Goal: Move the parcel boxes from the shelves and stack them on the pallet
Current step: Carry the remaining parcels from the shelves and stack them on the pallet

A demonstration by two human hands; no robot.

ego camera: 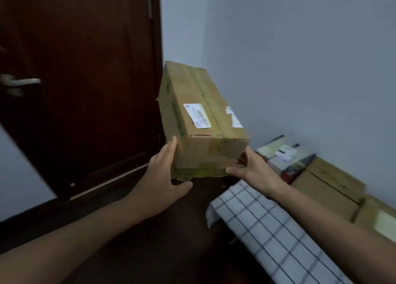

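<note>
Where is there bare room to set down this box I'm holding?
Free: the dark floor between the door and the checked cloth, and the cloth's own top. Crowded: cardboard boxes packed together along the right wall.

Parcel box point(201, 116) between left hand point(165, 172), right hand point(252, 168)

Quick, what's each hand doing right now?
The left hand holds the cardboard parcel box at its near left corner.
The right hand holds the same box at its near right corner.
</note>
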